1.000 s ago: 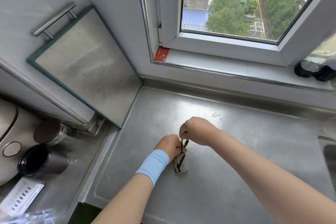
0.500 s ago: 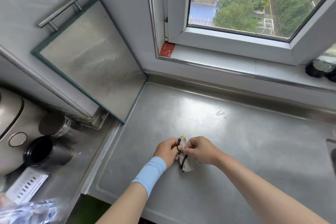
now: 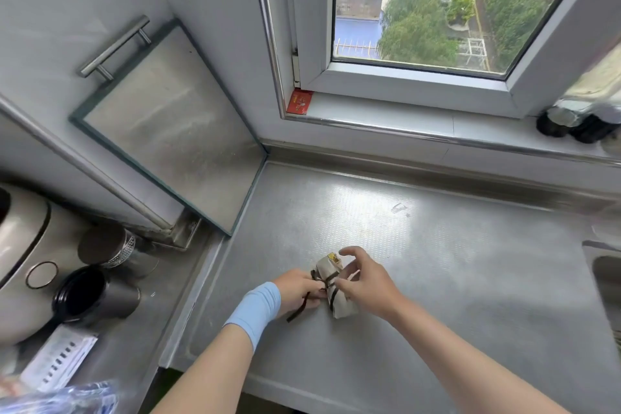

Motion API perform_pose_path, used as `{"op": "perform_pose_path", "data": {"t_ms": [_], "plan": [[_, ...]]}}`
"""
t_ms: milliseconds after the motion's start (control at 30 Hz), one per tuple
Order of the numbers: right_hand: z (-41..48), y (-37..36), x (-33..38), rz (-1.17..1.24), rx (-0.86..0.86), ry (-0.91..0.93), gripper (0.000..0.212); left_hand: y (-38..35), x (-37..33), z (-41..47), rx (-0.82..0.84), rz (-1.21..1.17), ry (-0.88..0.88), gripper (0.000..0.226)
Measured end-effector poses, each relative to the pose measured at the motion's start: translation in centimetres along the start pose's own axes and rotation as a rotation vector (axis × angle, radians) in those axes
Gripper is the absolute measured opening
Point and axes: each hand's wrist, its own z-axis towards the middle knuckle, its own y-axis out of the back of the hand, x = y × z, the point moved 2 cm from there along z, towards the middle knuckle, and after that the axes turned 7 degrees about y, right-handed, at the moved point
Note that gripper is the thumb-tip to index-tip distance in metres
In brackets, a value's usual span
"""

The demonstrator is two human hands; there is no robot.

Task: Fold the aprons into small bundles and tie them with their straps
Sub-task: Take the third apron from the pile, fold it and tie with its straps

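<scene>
Hands meet over a small folded apron (image 3: 337,292) on a steel counter (image 3: 453,272), below a window (image 3: 420,10) at 12 o'clock. The beige apron is rolled into a tight bundle and lies flat on the metal, its long side running from about 11 to 5 o'clock, with a yellow patch showing at its far end. A dark strap (image 3: 328,280) crosses round its middle.

The left hand (image 3: 297,289), with a light blue wristband (image 3: 257,307), sits at 9 o'clock of the bundle. Its fingers are curled in and pinch the strap where it crosses. One loose end of the strap trails from that hand toward 7 o'clock and lies on the counter.

The right hand (image 3: 368,284) comes in from 3 o'clock and curves over the bundle, thumb tip against the strap crossing. Its forefinger arches above the far end, raised off the cloth, while the other fingers bend round the side of the roll.

At 9 o'clock of the counter, two dark metal cups (image 3: 97,296) lie on their sides next to a pale cooker (image 3: 23,245). A framed panel (image 3: 174,131) with a bar handle (image 3: 114,45) leans at 10 o'clock. A red card (image 3: 299,101) stands in the corner of the window sill. Part of a sink (image 3: 605,276) shows at 3 o'clock, and dark bottles (image 3: 578,123) stand on the sill at 2 o'clock.
</scene>
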Motion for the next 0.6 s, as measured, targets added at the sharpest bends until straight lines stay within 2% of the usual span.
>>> {"op": "perform_pose_path", "data": {"t_ms": [67, 167, 233, 367, 500, 600], "plan": [[-0.8, 0.0, 0.1, -0.066, 0.019, 0.063, 0.047, -0.1, 0.4, 0.0, -0.011, -0.052, -0.014, 0.011], [-1.2, -0.9, 0.0, -0.261, 0.044, 0.159, 0.034, -0.5, 1.1, 0.0, -0.023, -0.115, -0.06, 0.02], [-1.1, -1.5, 0.1, -0.371, -0.024, 0.177, 0.023, -0.7, 1.6, 0.1, -0.028, -0.179, -0.061, 0.028], [-1.2, -1.7, 0.9, -0.468, -0.091, 0.163, 0.013, -1.2, 1.8, 0.3, 0.014, -0.373, -0.05, 0.037], [-1.1, -1.4, 1.0, -0.507, -0.072, 0.149, 0.008, -1.6, 1.2, 0.3, -0.184, -0.459, -0.029, 0.022], [-1.1, -0.8, 0.3, -0.383, -0.023, 0.05, 0.01, -1.9, 0.8, 0.3, -0.189, -0.501, -0.033, 0.022]]}}
